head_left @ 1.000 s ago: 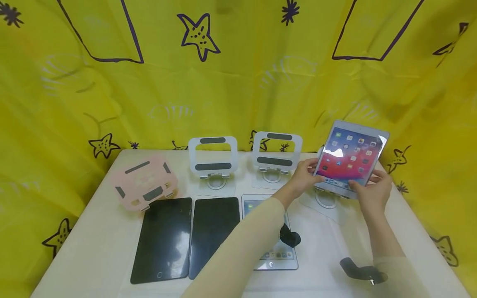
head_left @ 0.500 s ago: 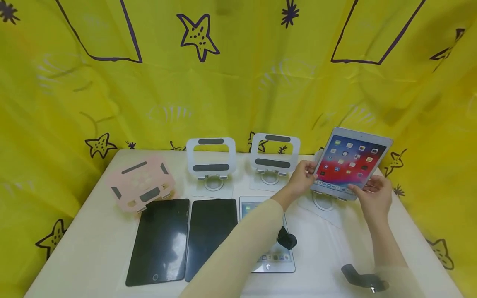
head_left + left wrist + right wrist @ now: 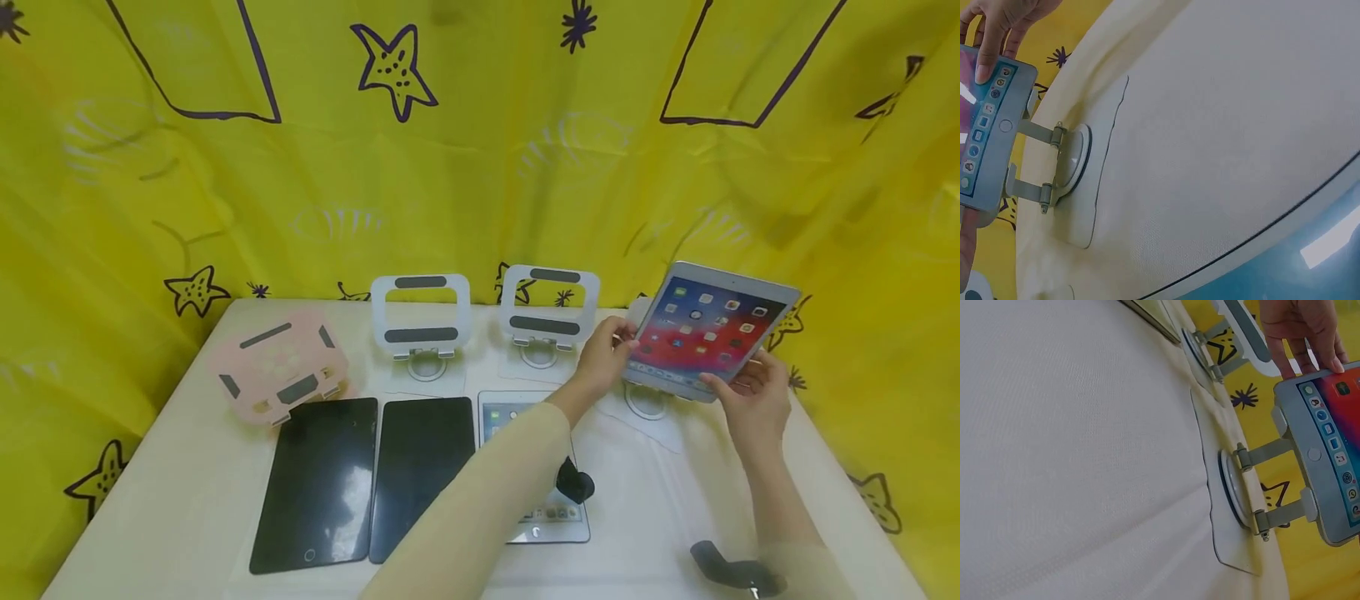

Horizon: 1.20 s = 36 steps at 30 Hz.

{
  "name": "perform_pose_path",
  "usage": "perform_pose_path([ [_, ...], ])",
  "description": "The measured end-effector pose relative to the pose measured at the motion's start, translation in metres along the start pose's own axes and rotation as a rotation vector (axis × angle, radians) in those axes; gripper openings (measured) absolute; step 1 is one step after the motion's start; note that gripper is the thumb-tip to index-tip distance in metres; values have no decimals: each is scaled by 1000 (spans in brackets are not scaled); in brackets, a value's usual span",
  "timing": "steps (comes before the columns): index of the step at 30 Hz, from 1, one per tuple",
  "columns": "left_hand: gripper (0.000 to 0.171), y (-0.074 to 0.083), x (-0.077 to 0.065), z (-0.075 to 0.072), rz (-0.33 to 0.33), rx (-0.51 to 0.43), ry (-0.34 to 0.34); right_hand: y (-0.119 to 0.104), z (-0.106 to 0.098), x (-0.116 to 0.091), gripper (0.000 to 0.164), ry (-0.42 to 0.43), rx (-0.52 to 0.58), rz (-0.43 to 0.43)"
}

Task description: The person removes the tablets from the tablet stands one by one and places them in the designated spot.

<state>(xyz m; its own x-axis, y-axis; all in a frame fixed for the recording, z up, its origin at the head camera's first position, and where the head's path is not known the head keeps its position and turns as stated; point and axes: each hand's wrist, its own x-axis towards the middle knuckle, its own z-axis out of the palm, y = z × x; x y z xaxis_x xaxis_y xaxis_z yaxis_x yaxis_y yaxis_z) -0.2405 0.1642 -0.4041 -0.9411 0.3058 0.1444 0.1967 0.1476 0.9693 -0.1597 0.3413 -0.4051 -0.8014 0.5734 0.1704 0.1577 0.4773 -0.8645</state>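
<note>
A white-framed tablet, its home screen lit, leans back on a silver stand at the table's right. Two clips of that stand catch the tablet's lower edge in the left wrist view. My left hand grips the left edge, thumb near the lower corner. On the opposite side my right hand holds the lower right edge, thumb on the screen and fingers behind. The round hinged base stands on the table in the right wrist view. Most of the stand's upper frame is hidden behind the tablet.
Two silver stands stand along the back, and a pink stand is at left. Two dark tablets and a lit white tablet lie flat in front. A yellow curtain hangs behind.
The held tablet has tilted further back, its top edge lowering and shifting slightly right. Both hands keep their hold on it. The whole head view has shifted slightly.
</note>
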Motion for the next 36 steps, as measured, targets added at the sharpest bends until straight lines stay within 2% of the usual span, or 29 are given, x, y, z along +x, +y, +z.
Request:
perform_pose_path([
  [3,20,1,-2,-2,84,12,-36,-3,-7,-5,59,2,-20,13],
  [5,23,4,-4,-4,105,42,-67,-5,-13,-7,59,-19,-15,12],
  [10,34,13,-12,-13,84,120,-152,-7,-24,-9,55,-116,-24,-50],
  [12,38,16,-15,-18,79,116,-180,-11,-29,-11,54,-158,-32,-66],
  [15,42,19,-20,-24,73,60,-214,-18,-35,-16,55,-214,-53,-62],
  [19,48,20,-31,-32,61,-33,-265,-25,-39,-25,58,-247,-96,-50],
  [23,50,17,-42,-41,21,-104,-295,-30,-38,-33,63,-294,-128,-52],
  [29,53,14,-57,-55,-39,-162,-350,-33,-38,-41,66,-373,-196,-77],
  [36,58,11,-74,-62,-121,-231,-334,-35,-38,-48,70,-476,-220,-93],
])
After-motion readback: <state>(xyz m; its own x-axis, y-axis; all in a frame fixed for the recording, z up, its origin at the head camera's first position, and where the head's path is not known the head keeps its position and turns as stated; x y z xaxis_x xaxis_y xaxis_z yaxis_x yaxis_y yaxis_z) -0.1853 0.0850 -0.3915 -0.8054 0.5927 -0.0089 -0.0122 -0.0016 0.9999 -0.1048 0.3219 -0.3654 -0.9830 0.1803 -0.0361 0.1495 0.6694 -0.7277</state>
